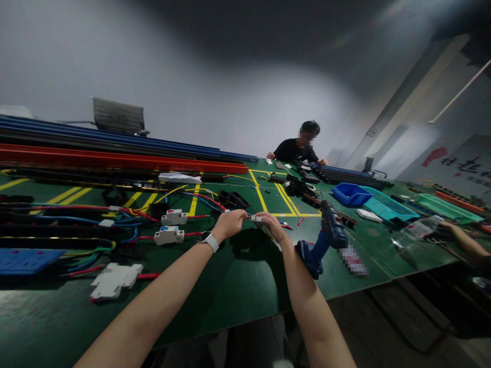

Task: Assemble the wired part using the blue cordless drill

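My right hand [273, 227] is closed around a small white circuit breaker [257, 219] above the green table. Close beside it, my left hand [231, 224] pinches a wire at the breaker's near-left end; the exact contact is too small to make out. Red and blue wires [209, 200] run from the left up to this hand. Two more white breakers, one [174, 216] behind the other [169, 235], lie left of my left wrist with red leads. A larger white breaker piece [116, 281] rests nearer the front. By my right forearm stands a blue cordless drill [326, 237].
Orange channel strips [115, 157] and blue rails [115, 137] line the back left. A blue power strip [28, 260] lies at left. Blue [351, 194] and turquoise trays [387, 203] sit at right. One person [297, 148] works opposite; another's hand [458, 235] shows at right.
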Action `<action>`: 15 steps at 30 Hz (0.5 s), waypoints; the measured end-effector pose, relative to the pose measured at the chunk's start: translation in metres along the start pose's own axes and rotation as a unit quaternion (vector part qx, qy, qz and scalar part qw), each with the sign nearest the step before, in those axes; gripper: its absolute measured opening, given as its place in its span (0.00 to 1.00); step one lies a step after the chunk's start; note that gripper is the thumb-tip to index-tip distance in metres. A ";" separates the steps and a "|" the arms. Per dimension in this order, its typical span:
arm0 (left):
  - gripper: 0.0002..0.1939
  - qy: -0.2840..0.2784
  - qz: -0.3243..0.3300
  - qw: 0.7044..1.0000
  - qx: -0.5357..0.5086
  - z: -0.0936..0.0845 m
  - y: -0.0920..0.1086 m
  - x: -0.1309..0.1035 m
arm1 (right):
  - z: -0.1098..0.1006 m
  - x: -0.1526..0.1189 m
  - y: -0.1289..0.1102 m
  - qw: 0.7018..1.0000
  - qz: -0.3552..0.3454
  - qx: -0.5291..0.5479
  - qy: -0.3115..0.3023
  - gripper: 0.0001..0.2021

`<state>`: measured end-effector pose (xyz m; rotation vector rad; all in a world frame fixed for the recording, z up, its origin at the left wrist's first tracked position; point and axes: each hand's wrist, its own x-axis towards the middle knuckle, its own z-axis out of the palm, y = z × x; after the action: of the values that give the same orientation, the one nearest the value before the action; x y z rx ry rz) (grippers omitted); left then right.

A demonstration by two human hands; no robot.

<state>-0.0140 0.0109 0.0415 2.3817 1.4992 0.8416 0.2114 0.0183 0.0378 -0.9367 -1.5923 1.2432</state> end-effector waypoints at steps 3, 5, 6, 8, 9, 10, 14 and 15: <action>0.15 -0.003 -0.007 1.000 0.015 0.000 -0.001 0.001 | -0.002 -0.002 -0.006 0.999 -0.021 -0.024 0.007 0.14; 0.15 -0.006 -0.011 1.000 0.020 0.000 -0.001 0.002 | -0.003 -0.003 -0.011 0.999 -0.030 -0.043 0.009 0.14; 0.15 -0.006 -0.011 1.000 0.020 -0.001 -0.001 0.002 | -0.002 -0.004 -0.013 0.998 -0.033 -0.051 0.011 0.14; 0.15 -0.004 -0.009 1.000 0.017 -0.001 -0.001 0.002 | -0.001 -0.006 -0.017 0.997 -0.037 -0.062 0.015 0.13; 0.15 -0.002 -0.008 1.000 0.013 -0.001 -0.001 0.002 | 0.000 -0.006 -0.018 0.997 -0.038 -0.064 0.016 0.13; 0.15 0.000 -0.008 1.000 0.008 0.000 -0.001 0.002 | 0.000 -0.006 -0.018 0.997 -0.038 -0.064 0.016 0.13; 0.15 0.011 0.005 1.000 -0.017 0.003 -0.002 0.002 | 0.001 -0.004 -0.013 0.998 -0.032 -0.049 0.007 0.14; 0.15 0.014 0.011 1.000 -0.022 0.004 -0.003 0.002 | 0.001 -0.004 -0.010 0.999 -0.029 -0.041 0.008 0.14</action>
<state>-0.0135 0.0146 0.0371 2.3690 1.4511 0.9070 0.2115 0.0126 0.0468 -0.9429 -1.6582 1.1353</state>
